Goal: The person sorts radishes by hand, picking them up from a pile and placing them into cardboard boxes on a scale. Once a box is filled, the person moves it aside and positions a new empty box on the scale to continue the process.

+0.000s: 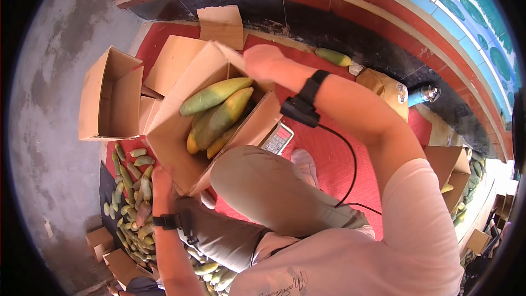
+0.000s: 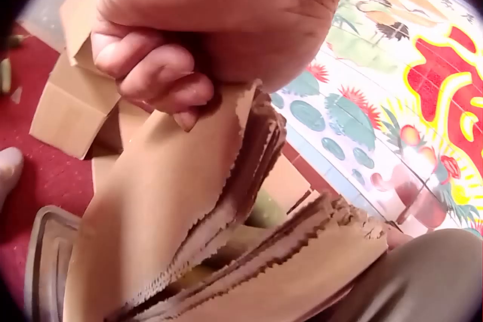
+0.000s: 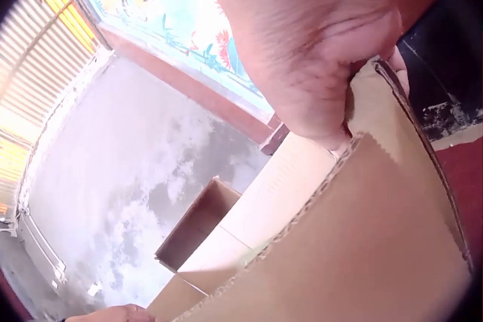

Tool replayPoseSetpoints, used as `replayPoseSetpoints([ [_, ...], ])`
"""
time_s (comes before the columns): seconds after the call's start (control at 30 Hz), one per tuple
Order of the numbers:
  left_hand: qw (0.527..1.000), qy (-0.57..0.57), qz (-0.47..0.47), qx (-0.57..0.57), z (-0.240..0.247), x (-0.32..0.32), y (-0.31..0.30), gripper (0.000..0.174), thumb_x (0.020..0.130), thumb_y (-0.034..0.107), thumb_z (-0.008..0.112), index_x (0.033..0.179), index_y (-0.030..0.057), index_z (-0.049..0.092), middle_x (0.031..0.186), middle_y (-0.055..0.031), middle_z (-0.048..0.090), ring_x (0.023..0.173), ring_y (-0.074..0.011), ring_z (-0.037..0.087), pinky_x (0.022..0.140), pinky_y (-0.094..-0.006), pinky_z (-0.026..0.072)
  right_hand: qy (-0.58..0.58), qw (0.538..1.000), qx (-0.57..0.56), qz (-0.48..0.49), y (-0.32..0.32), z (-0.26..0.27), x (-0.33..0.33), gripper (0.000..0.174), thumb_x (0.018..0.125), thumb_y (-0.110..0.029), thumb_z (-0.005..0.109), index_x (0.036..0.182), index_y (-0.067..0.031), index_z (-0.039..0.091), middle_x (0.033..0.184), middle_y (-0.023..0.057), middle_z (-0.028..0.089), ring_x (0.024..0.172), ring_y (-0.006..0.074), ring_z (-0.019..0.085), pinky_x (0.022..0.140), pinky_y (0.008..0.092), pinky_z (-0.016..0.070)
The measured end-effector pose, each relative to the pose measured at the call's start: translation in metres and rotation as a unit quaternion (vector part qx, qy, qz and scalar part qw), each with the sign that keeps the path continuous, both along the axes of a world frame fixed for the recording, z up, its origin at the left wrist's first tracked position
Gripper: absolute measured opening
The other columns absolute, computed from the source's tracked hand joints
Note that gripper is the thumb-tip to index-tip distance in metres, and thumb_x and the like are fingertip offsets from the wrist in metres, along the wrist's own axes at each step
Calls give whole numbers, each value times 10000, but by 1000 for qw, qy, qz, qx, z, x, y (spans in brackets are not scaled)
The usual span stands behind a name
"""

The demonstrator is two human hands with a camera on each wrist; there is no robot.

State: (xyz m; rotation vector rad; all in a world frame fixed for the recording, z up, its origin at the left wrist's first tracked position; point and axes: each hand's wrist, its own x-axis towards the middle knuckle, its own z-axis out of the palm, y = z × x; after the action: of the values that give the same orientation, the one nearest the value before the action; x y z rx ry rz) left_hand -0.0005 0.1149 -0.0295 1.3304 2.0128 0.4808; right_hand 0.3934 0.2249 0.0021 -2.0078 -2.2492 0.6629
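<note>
An open cardboard box (image 1: 171, 123) stands tilted by the person's knees. Inside lie several long, thick green-and-yellow fruits (image 1: 216, 96), gourd-like in shape. At the near left corner the left hand (image 1: 161, 183) grips the box; in the left wrist view its curled fingers (image 2: 162, 77) hold the ragged cardboard edge (image 2: 245, 133). The right hand (image 1: 262, 61) is at the far right corner. In the right wrist view, the right hand (image 3: 324, 73) holds the cardboard rim (image 3: 377, 88) with fingers over its far side, mostly hidden.
A scale with a keypad (image 1: 278, 138) sits beside the box on the red mat (image 1: 334, 131). Another open box (image 1: 109, 98) stands at left, above a pile of smaller green-yellow fruits (image 1: 137, 208). A single fruit (image 1: 333, 56) and a blue bottle (image 1: 423, 96) lie along the wall.
</note>
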Motion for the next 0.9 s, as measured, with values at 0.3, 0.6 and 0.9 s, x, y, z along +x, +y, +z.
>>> replayPoseSetpoints([
  [0.3,978,-42,-204,6,64,113,64,258,794,166,512,858,-61,617,712,-60,616,605,-148,563,565,-313,438,29,982,75,-173,-94,-15,139,322,749,-280,549,809,22,645,859,233,617,860,373,592,769,441,470],
  [0.6,899,44,-432,-60,67,292,42,304,784,227,546,712,-63,598,639,-193,592,649,-252,611,633,-347,468,25,923,75,-377,-287,8,256,350,761,-289,537,836,41,626,809,265,599,825,401,582,745,462,459],
  [0.9,801,120,-565,-154,-2,416,-42,315,755,251,537,755,-48,634,680,-218,611,667,-332,618,666,-398,479,-64,881,22,-468,-439,-35,305,276,776,-245,558,840,17,617,810,245,605,809,390,583,742,462,452],
])
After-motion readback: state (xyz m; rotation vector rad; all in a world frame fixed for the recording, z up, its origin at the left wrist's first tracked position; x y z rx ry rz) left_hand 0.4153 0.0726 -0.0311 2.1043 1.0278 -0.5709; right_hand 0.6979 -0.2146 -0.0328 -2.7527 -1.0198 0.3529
